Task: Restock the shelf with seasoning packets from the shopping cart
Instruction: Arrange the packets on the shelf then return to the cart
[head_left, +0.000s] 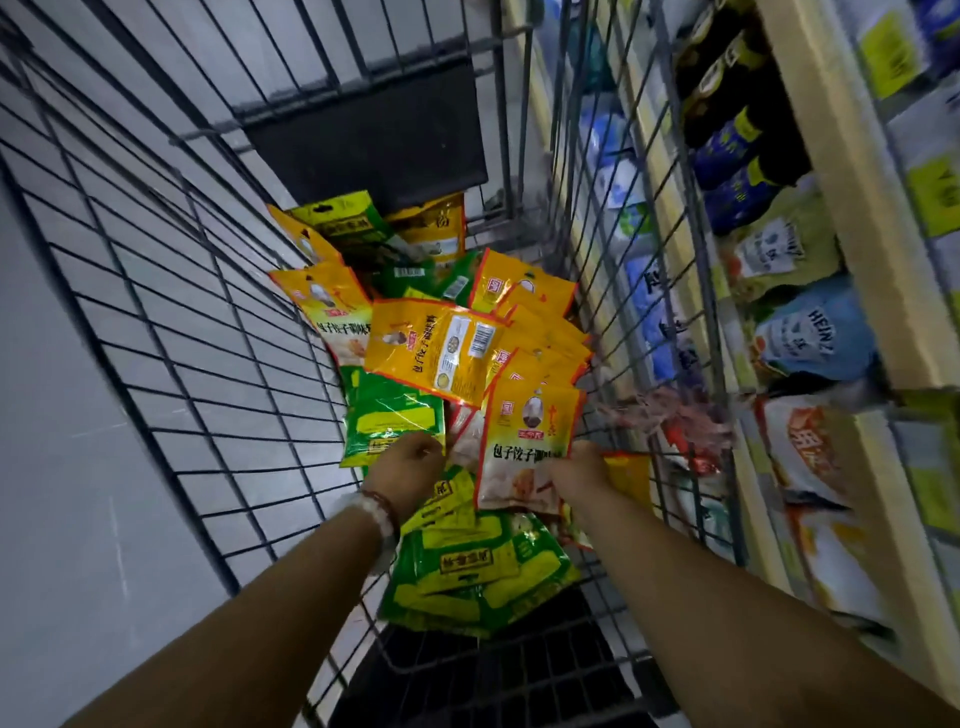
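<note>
- The shopping cart (171, 291) is a basket of thin dark metal wire, its grid walls running from the upper left down to the lower centre of the frame.
- Flat, glossy seasoning packets (436, 348) lie heaped inside it at frame centre: orange-yellow pouches with crinkled foil-like sheen, one turned to show a white barcode label.
- Green packets (467, 566) with yellow panels lie in a loose pile lower down, between the two forearms, their film shiny and wrinkled.
- The left hand (410, 462), just left of centre, has its fingers curled down into the heap at the edge of a green pouch (389, 421); whether it actually grips that pouch cannot be told. A beaded bracelet (382, 512) circles the wrist.
- The right hand (576, 470) pinches the lower right edge of an upright orange-and-white packet (524, 447) at the front of a fanned stack.
- The shelf (841, 218) with pale, flat board edges fills the right side of the frame, beyond the cart's wire wall, holding soft pouches and dark bottles (727, 93), blurred.
</note>
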